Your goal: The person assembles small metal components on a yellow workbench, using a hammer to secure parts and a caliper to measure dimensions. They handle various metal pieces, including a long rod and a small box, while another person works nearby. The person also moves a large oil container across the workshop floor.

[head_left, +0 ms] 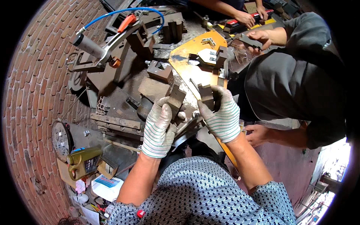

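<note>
My left hand (158, 129), in a white knit glove with green stripes, is closed around a dark metal block (176, 98) held up over the bench's near edge. To its right, my right hand (225, 117), gloved alike, grips another dark metal block (206, 94) between thumb and fingers. A small gap parts the two blocks. Just beyond them lies a notched metal block (160, 72) on the dusty bench. Past my right hand, a yellow plate (183, 52) carries a pale angular piece (207, 56) and a dark block (221, 56).
A grey cylinder (88, 45) with a blue hose (123, 9) stands on the bench's far left. Close on my right is a person in dark clothes (292, 82), holding a dark metal part (249, 40). Another person's hands (245, 18) work at the back. An olive jug (85, 161) sits lower left.
</note>
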`<state>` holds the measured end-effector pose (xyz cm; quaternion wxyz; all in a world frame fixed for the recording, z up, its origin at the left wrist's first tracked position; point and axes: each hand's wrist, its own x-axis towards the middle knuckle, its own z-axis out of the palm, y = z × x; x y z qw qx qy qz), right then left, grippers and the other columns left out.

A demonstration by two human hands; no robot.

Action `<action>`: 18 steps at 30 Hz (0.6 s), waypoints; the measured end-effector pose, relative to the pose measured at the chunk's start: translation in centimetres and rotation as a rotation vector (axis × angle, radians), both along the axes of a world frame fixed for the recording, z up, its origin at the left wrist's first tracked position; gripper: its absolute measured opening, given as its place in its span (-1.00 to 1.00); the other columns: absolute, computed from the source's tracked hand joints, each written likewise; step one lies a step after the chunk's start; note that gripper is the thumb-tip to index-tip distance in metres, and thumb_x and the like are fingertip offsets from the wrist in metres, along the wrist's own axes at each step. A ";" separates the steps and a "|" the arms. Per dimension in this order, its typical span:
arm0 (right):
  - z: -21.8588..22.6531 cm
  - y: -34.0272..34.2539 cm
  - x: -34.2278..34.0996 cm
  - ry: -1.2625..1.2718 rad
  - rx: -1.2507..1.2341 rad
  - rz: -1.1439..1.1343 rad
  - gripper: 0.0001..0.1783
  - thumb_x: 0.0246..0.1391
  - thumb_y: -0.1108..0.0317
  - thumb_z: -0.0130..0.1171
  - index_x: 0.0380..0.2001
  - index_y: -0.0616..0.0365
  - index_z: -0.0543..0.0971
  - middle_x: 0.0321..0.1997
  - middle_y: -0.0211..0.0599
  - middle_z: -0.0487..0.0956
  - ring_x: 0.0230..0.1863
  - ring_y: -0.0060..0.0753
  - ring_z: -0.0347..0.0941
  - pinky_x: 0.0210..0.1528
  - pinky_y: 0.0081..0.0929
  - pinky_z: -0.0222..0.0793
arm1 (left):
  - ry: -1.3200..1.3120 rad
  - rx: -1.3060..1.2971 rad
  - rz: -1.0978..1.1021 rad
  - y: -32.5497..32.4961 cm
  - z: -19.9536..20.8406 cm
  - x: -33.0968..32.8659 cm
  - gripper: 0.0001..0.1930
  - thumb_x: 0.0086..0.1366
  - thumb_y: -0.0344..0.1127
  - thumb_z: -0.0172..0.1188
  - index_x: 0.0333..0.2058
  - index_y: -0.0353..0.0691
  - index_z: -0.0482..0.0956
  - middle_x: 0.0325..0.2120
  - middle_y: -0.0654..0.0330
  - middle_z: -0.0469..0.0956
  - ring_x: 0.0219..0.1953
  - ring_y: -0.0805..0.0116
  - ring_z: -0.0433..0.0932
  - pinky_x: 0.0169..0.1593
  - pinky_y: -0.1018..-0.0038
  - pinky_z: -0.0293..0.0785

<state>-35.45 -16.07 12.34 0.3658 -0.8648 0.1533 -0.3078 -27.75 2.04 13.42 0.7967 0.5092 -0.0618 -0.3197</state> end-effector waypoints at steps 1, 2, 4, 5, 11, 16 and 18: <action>0.0 0.2 -0.3 -0.048 -0.044 0.007 -0.48 -0.04 0.40 0.47 -0.04 0.21 0.44 -0.24 -0.14 0.63 -0.26 -0.36 0.66 -0.20 -0.47 0.58 | 0.038 -0.025 -0.006 -0.2 0.2 -0.2 -0.52 0.47 0.00 0.07 0.12 -0.28 0.38 -0.15 0.13 0.54 -0.21 0.38 0.56 -0.04 0.42 0.52; 0.1 0.6 -0.6 -0.071 -0.059 0.013 -0.47 -0.04 0.40 0.47 -0.03 0.22 0.44 -0.26 -0.16 0.63 -0.24 -0.36 0.65 -0.17 -0.48 0.57 | 0.061 -0.042 -0.030 -0.1 0.2 -0.4 -0.53 0.47 -0.01 0.08 0.13 -0.26 0.38 -0.13 0.13 0.55 -0.19 0.39 0.57 -0.02 0.43 0.54; 0.1 1.4 -1.6 -0.036 0.001 0.004 -0.42 -0.05 0.36 0.47 0.00 0.23 0.41 -0.22 -0.05 0.59 -0.24 -0.17 0.61 -0.17 -0.37 0.54 | -0.020 -0.036 -0.075 0.0 0.1 -0.8 -0.53 0.46 -0.02 0.10 0.13 -0.25 0.37 -0.12 0.14 0.55 -0.19 0.39 0.57 -0.02 0.43 0.55; 0.1 1.7 -1.9 -0.020 0.030 -0.002 -0.40 -0.06 0.35 0.48 0.01 0.23 0.40 -0.20 0.00 0.56 -0.23 -0.08 0.59 -0.17 -0.32 0.53 | -0.061 -0.035 -0.099 -0.1 0.0 -0.9 -0.53 0.45 -0.02 0.11 0.14 -0.25 0.36 -0.11 0.14 0.55 -0.19 0.39 0.58 -0.02 0.43 0.56; 0.6 3.4 -3.8 -0.047 0.035 -0.081 -0.46 -0.07 0.40 0.51 -0.09 0.20 0.41 -0.28 -0.21 0.54 -0.31 -0.36 0.54 -0.23 -0.48 0.48 | 0.146 -0.184 -0.154 0.1 -0.2 -2.0 -0.52 0.42 0.00 0.15 0.12 -0.21 0.37 -0.07 0.17 0.55 -0.06 0.35 0.56 0.09 0.35 0.52; 1.2 4.1 -5.0 -0.191 -0.004 -0.053 -0.47 -0.13 0.48 0.53 -0.13 0.16 0.43 -0.24 -0.32 0.42 -0.28 -0.44 0.42 -0.22 -0.50 0.41 | 0.152 -0.262 -0.202 0.0 -0.8 -2.9 -0.48 0.39 0.03 0.19 0.10 -0.24 0.39 -0.07 0.16 0.54 -0.11 0.36 0.58 0.04 0.39 0.55; 1.7 4.5 -5.9 -0.161 -0.001 -0.075 -0.51 -0.12 0.50 0.48 -0.11 0.18 0.47 -0.27 -0.19 0.49 -0.27 -0.22 0.48 -0.21 -0.37 0.43 | 0.179 -0.288 -0.194 -0.3 -0.8 -3.6 -0.52 0.39 0.02 0.18 0.11 -0.19 0.43 -0.05 0.18 0.55 -0.10 0.36 0.58 0.03 0.41 0.54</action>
